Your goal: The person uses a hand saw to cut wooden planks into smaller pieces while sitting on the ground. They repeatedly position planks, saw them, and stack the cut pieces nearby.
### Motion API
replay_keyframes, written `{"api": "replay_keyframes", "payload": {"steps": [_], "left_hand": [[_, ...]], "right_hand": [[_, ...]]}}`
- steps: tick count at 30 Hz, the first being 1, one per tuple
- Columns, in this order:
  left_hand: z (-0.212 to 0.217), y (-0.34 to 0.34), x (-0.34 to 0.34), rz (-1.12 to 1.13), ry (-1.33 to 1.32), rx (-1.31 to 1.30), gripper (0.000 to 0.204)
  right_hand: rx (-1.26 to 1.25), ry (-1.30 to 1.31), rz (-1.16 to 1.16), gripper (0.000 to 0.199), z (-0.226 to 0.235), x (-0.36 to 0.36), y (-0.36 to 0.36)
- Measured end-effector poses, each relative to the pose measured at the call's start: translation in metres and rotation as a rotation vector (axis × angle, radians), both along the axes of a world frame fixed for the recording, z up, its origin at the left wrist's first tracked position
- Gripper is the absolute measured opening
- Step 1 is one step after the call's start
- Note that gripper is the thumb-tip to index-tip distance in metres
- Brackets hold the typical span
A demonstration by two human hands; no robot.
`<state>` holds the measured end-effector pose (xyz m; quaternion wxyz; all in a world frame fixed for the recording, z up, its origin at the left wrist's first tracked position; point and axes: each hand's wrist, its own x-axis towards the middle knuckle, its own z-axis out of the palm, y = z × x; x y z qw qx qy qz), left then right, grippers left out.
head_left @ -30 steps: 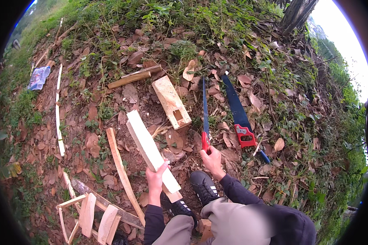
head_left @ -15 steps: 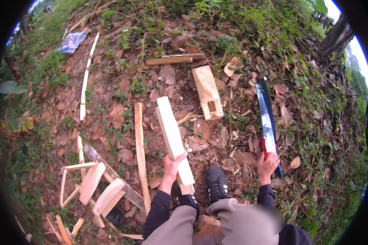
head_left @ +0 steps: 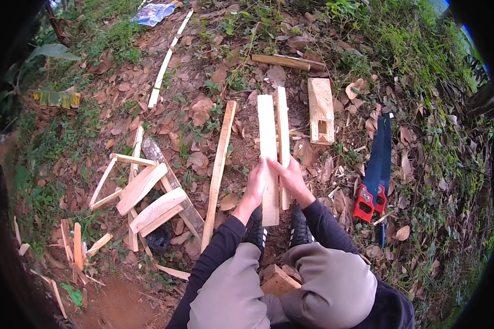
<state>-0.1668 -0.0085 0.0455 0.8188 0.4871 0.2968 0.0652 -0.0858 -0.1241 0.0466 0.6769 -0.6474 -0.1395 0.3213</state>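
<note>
Between my hands is a pale, flat wooden board, held lengthwise above my shoes. My left hand is closed round its left edge. Alongside it on the right stands a narrower wooden strip, a small gap apart at the top. My right hand is closed round this strip, its thumb reaching over to the board's edge. Part of the strip is hidden behind that hand. To the right, two handsaws with red handles lie overlapping on the leaves, touched by neither hand.
A wooden block with a square hole lies ahead. A long wooden strip rests left of my hands. Shaped wooden pieces lean on a log at left. Short wood lengths and a plastic bag lie farther off.
My right hand has let go of the saw handle and moved left to the wood. The board and strip, earlier pressed together in my left hand, now stand more upright and slightly apart.
</note>
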Motion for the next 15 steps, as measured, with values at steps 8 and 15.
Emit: {"api": "replay_keyframes", "payload": {"steps": [8, 15], "left_hand": [[-0.013, 0.064, -0.026, 0.024, 0.164, 0.170, 0.048], [-0.019, 0.112, 0.052, 0.099, 0.225, 0.078, 0.051]], "right_hand": [[0.303, 0.584, -0.080, 0.032, -0.008, 0.007, -0.027], [0.586, 0.950, -0.025, 0.041, -0.022, 0.013, -0.079]]}}
